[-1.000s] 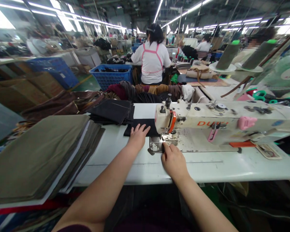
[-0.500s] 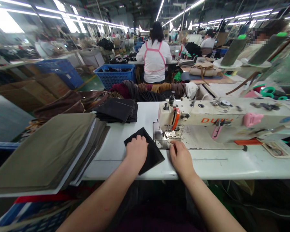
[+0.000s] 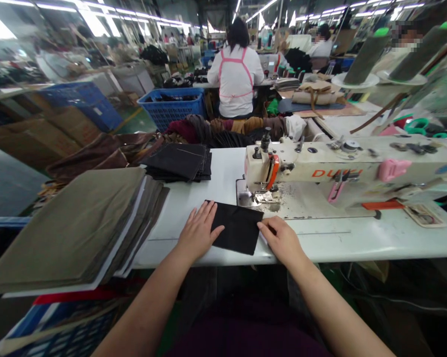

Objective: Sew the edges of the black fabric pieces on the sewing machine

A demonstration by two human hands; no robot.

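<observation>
A black fabric piece (image 3: pixel 237 229) lies flat on the white sewing table (image 3: pixel 320 244), just in front of the sewing machine (image 3: pixel 301 163). My left hand (image 3: pixel 199 230) rests on its left end with the fingers stretched out and the thumb apart. At the right edge of the fabric, my right hand (image 3: pixel 282 239) pinches the border between thumb and forefinger. The presser foot (image 3: pixel 267 197) stands behind the fabric, with a gap between them.
A tall stack of olive cloth panels (image 3: pixel 74 223) fills the table's left side. Black cut pieces (image 3: pixel 178 162) are piled behind it. Thread cones (image 3: pixel 368 57) stand at the right. Past the table are bundled garments (image 3: pixel 223 129), a blue basket (image 3: pixel 174 106) and a seated person (image 3: pixel 236 74).
The black fabric has turned from a slanted position to nearly square with the table. My left hand has flattened and shifted left; my right hand has come onto the fabric's right edge.
</observation>
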